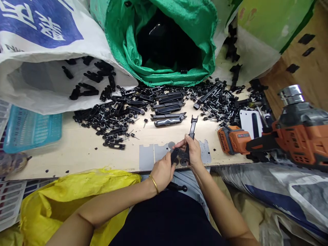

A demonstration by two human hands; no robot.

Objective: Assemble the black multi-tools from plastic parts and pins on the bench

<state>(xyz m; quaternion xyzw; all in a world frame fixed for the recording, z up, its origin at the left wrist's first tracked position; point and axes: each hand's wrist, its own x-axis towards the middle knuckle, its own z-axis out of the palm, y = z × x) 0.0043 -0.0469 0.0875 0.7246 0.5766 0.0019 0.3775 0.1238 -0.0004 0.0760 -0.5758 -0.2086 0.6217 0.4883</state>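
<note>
My left hand, with a gold bangle at the wrist, is closed on a short black plastic arm piece. My right hand grips a long black forked bar whose forked end points away from me. The two pieces come close together between my hands; whether they touch is hidden by the fingers. Under the hands lie grey flat plates at the bench edge. Beyond them, several long black bars are stacked in a row. In my lap lies a black ball-ended piece.
Heaps of small black parts with metal pins lie left and right on the bench. An orange cordless power tool sits at right. A green sack, a white sack, a yellow bag and a blue basket surround the bench.
</note>
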